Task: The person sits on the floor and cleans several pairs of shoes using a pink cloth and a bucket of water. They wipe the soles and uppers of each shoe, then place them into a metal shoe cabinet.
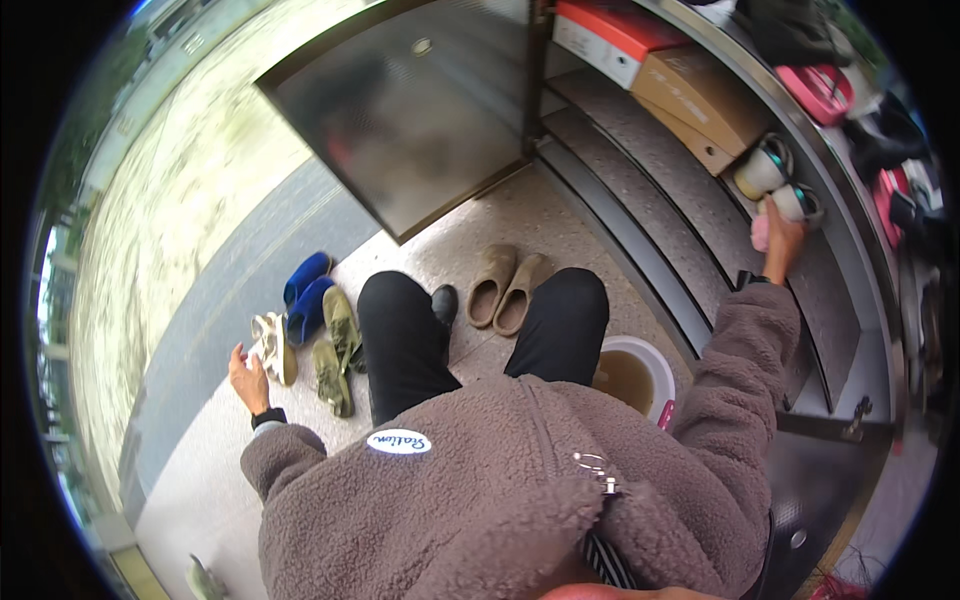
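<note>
My right hand (784, 244) reaches into the open shoe cabinet and holds a pink cloth (760, 232). It is against the nearer of two pale sneakers (795, 201) on the top shelf; its fingertips are partly hidden. The other sneaker (765, 166) sits just beyond. Out to the left, my left hand (250, 381) has its fingers apart, beside a pair of cream strappy sandals (279, 352). Blue slippers (309, 300) and olive lace-up shoes (336, 360) stand close by on the floor.
Between my knees are brown clogs (501, 289). A white bucket of murky water (637, 367) stands by my right leg. Shoe boxes (697, 101) fill the cabinet's far end. Its door (420, 112) hangs open ahead. More footwear (821, 94) lies on top of the cabinet.
</note>
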`<control>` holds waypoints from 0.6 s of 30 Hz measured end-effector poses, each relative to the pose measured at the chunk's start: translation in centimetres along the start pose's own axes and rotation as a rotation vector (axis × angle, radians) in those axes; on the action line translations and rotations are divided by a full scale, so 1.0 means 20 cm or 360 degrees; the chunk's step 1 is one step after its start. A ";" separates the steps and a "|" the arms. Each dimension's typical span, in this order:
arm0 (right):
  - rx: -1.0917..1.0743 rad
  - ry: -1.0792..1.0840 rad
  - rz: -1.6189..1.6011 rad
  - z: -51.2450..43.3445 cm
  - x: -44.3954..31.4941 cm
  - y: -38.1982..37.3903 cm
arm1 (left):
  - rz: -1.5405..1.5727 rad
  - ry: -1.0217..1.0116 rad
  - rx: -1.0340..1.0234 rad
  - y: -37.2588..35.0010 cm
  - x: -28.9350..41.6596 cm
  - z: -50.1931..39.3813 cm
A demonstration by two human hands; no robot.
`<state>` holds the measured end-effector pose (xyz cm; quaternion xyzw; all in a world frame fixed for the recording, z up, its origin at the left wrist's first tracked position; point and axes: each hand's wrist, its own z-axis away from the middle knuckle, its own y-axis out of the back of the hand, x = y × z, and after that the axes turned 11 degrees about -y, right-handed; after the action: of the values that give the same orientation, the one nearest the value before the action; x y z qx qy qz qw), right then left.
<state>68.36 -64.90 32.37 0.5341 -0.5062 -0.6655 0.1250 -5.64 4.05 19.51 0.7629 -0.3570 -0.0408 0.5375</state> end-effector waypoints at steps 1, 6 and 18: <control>0.0133 0.0050 0.0037 -0.07 -0.01 -0.02 | -0.0025 0.0098 0.0004 0.01 -0.07 0.10; 0.0229 0.0322 0.0016 -0.24 0.09 -0.06 | -0.0062 0.0452 -0.0145 -0.11 -0.26 0.56; 0.0426 0.0765 -0.0182 0.60 0.16 0.04 | -0.0025 0.0884 -0.0799 -0.87 -0.72 1.06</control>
<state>56.69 -61.12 30.18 0.7161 -0.5145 -0.4529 0.1320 -16.93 -1.33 -8.79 0.5920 -0.1705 0.0774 0.7839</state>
